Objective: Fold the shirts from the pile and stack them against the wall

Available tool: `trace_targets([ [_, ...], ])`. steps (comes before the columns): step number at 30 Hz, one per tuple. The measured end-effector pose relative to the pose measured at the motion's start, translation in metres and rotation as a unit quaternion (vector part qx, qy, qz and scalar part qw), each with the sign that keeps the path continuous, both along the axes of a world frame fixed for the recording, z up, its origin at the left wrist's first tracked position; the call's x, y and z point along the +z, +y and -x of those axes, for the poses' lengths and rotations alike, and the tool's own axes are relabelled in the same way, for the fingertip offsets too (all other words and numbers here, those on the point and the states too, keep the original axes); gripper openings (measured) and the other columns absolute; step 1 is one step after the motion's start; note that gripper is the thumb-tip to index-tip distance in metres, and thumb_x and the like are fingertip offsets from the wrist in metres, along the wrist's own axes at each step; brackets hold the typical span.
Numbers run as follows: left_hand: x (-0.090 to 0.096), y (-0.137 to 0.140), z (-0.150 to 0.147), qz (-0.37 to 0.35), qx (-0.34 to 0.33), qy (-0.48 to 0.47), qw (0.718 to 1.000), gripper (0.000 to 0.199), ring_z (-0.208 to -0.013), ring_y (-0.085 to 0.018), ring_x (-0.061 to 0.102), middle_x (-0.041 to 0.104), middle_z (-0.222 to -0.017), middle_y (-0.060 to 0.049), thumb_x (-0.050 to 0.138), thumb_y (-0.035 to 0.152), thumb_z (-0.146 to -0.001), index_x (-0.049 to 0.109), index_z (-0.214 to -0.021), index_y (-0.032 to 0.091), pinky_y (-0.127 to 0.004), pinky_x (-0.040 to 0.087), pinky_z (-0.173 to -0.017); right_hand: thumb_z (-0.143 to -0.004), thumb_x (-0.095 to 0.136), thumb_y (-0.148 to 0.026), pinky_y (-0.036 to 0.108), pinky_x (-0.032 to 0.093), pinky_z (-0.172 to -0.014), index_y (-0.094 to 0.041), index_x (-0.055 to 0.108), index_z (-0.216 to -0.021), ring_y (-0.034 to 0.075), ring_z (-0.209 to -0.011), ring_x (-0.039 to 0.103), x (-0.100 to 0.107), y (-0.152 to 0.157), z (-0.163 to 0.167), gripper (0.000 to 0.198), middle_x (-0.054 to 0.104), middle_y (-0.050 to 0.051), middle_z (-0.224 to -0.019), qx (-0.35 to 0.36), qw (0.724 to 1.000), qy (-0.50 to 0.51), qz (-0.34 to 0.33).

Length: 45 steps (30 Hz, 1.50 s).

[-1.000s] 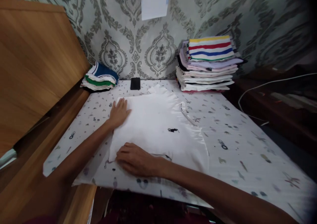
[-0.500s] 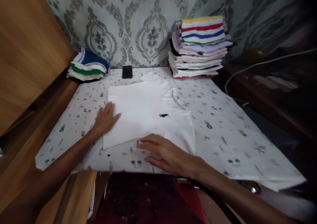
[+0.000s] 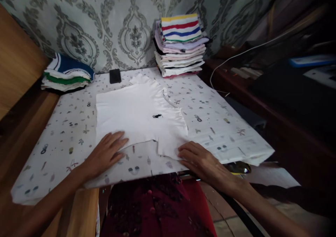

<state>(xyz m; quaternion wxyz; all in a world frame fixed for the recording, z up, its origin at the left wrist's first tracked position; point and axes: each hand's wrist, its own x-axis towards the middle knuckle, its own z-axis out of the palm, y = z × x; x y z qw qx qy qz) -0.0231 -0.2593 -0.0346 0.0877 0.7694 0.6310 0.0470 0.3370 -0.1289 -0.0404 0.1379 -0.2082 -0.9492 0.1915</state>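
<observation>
White shirt (image 3: 126, 107) lies flat on the patterned tablecloth (image 3: 217, 128), its lower edge short of the cloth's front edge. The person's left hand (image 3: 107, 149), fingers spread, lies over the shirt's near left corner. The right hand (image 3: 199, 158) is at the near sleeve; whether it pinches, one cannot tell. Patterned cloth stretches right of the shirt. Along the wall (image 3: 135, 37) sit two clothes piles (image 3: 181, 48).

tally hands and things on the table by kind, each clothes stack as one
Hands: 2 (left hand, right hand)
Folded clothes stacks: 2 (blue-topped stack, stripe-topped stack)
Spread white garment: 1
Flat black object: 1
Total: 6
</observation>
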Motion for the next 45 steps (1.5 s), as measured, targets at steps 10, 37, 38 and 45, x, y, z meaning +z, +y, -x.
trace_targets([
  [10, 0.037, -0.026, 0.000, 0.113, 0.070, 0.167, 0.977, 0.049, -0.102, -0.028, 0.062, 0.066, -0.107, -0.010, 0.033, -0.004, -0.077, 0.060, -0.108, 0.022, -0.038, 0.052, -0.072, -0.095, 0.041, -0.014, 0.033, 0.053, -0.068, -0.024, 0.060, -0.087, 0.020, -0.077, 0.063, 0.010, 0.009, 0.004, 0.023, 0.064, 0.007, -0.089, 0.007, 0.999, -0.047, 0.013],
  [37, -0.022, 0.129, 0.119, 0.029, 0.342, 0.049, 0.938, 0.078, -0.154, -0.032, 0.012, 0.014, -0.164, -0.023, 0.023, 0.059, -0.098, 0.024, -0.155, 0.006, -0.059, 0.017, -0.120, -0.099, 0.053, -0.039, 0.055, 0.016, -0.122, -0.020, 0.050, -0.144, 0.025, -0.148, 0.032, 0.003, 0.009, 0.198, 0.049, 0.046, 0.013, -0.153, 0.382, 0.923, -0.019, 0.050],
  [38, -0.022, 0.128, 0.125, 0.031, 0.353, 0.053, 0.934, 0.079, -0.153, -0.033, 0.014, 0.016, -0.163, -0.024, 0.023, 0.060, -0.097, 0.024, -0.156, 0.006, -0.061, 0.019, -0.118, -0.099, 0.053, -0.039, 0.052, 0.017, -0.123, -0.021, 0.052, -0.143, 0.024, -0.147, 0.033, 0.004, 0.013, 0.198, 0.047, 0.048, 0.013, -0.152, 0.380, 0.922, -0.012, 0.071],
  [45, -0.021, 0.154, 0.118, -0.015, 0.290, 0.041, 0.956, 0.081, -0.154, -0.029, 0.010, 0.012, -0.165, -0.020, 0.022, 0.060, -0.098, 0.018, -0.157, 0.006, -0.052, 0.019, -0.122, -0.096, 0.056, -0.021, 0.038, 0.046, -0.106, -0.013, 0.068, -0.118, 0.021, -0.124, 0.059, 0.021, 0.128, 0.223, 0.027, 0.065, 0.015, -0.133, 0.116, 0.970, 0.101, 0.186],
])
